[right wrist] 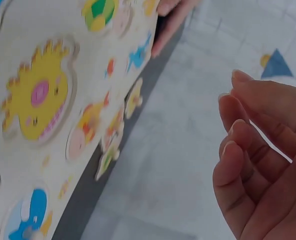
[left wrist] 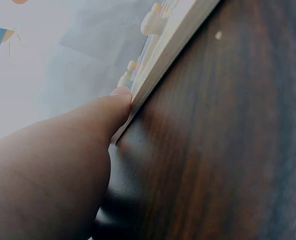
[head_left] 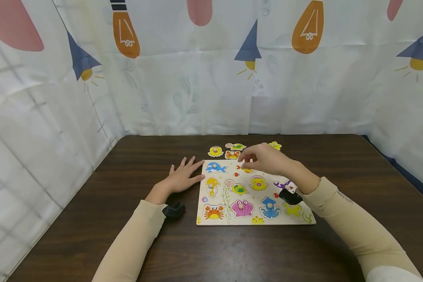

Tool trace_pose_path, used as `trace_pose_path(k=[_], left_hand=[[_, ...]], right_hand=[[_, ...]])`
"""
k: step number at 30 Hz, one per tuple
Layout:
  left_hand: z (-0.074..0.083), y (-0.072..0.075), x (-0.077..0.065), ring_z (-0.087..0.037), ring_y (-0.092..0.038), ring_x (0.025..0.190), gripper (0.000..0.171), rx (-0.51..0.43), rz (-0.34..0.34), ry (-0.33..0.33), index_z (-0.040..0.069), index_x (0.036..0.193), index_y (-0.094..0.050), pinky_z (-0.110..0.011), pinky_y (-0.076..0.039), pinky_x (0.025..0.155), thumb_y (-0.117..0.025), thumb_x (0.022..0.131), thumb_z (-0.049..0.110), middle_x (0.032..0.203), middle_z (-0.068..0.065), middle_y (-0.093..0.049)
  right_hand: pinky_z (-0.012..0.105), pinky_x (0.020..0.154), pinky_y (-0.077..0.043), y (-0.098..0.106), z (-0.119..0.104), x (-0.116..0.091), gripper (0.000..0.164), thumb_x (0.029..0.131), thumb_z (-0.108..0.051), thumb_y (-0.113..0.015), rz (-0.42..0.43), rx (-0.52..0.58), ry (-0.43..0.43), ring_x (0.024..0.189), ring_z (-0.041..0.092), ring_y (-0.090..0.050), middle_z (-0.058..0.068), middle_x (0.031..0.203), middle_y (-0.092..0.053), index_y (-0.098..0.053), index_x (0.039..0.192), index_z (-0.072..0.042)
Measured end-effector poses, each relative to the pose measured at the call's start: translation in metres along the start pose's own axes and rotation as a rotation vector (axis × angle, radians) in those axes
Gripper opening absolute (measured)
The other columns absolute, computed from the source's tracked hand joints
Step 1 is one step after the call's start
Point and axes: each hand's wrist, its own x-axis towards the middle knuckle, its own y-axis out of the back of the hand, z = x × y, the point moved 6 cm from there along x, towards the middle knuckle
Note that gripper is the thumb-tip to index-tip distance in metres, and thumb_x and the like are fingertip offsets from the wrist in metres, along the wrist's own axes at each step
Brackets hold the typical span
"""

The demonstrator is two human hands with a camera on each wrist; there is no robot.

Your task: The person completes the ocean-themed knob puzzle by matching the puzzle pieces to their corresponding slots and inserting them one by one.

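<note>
A wooden peg puzzle board (head_left: 200, 211) with printed sea creatures lies on the table. My left hand (head_left: 179, 178) is flat with fingers spread, its thumb and fingertip at the board's left edge; the left wrist view shows the thumb (left wrist: 115, 102) against that edge. My right hand (head_left: 266, 158) hovers over the board's far edge near the fish piece (head_left: 248, 170). In the right wrist view its fingers bend loosely, with nothing between them. A whale (head_left: 216, 167), a seahorse (head_left: 212, 187), a shell (head_left: 242, 208) and a squid (head_left: 269, 208) sit in the board.
Behind the board lie loose pieces: an octopus (head_left: 216, 152), a turtle (head_left: 237, 147), a crab (head_left: 232, 155) and a yellow star (head_left: 275, 145). The brown table (head_left: 162, 250) meets a patterned curtain (head_left: 211, 98) at the back.
</note>
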Motion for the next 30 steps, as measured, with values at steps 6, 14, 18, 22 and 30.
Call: trace_pose_path(k=[6,14,18,22,30], left_hand=[[0.001,0.001,0.001,-0.044,0.004,0.155,0.073,0.003,0.002,-0.006,0.024,0.166,-0.023,-0.074,0.004,0.113,-0.048,0.105,0.056,0.171,-0.016,-0.007],[0.000,0.000,-0.001,-0.044,0.003,0.155,0.072,0.009,0.007,0.010,0.023,0.166,-0.024,-0.074,0.004,0.113,-0.049,0.105,0.054,0.171,-0.015,-0.008],[-0.001,0.000,-0.002,-0.044,0.003,0.155,0.072,0.004,0.008,0.009,0.023,0.166,-0.024,-0.074,0.004,0.113,-0.049,0.106,0.053,0.171,-0.015,-0.008],[-0.003,0.000,-0.001,-0.043,0.004,0.155,0.072,0.000,0.005,0.008,0.024,0.166,-0.024,-0.074,0.004,0.113,-0.049,0.105,0.054,0.171,-0.015,-0.007],[-0.003,0.000,0.001,-0.042,0.005,0.155,0.073,0.000,-0.003,0.007,0.026,0.166,-0.022,-0.073,0.005,0.114,-0.048,0.105,0.056,0.171,-0.014,-0.006]], right_hand=[[0.038,0.077,-0.054,0.022,0.035,0.004,0.018,0.098,-0.012,-0.072,0.102,0.027,-0.114,0.084,0.021,-0.064,0.003,0.094,-0.072,-0.076,0.114,-0.004],[0.034,0.071,-0.049,0.040,0.074,0.009,0.022,0.100,-0.016,-0.070,0.185,0.063,-0.184,0.081,0.024,-0.057,0.011,0.095,-0.068,-0.074,0.117,-0.002],[0.035,0.072,-0.049,0.044,0.093,0.010,0.028,0.102,-0.019,-0.068,0.190,0.106,-0.237,0.086,0.027,-0.058,0.014,0.101,-0.069,-0.072,0.122,-0.001],[0.043,0.080,-0.052,0.044,0.113,0.011,0.033,0.103,-0.022,-0.065,0.179,0.152,-0.287,0.092,0.033,-0.060,0.018,0.111,-0.069,-0.069,0.127,0.001],[0.041,0.074,-0.053,0.040,0.154,0.006,0.034,0.108,-0.015,-0.055,0.151,0.194,-0.394,0.080,0.033,-0.058,0.025,0.110,-0.067,-0.062,0.131,0.010]])
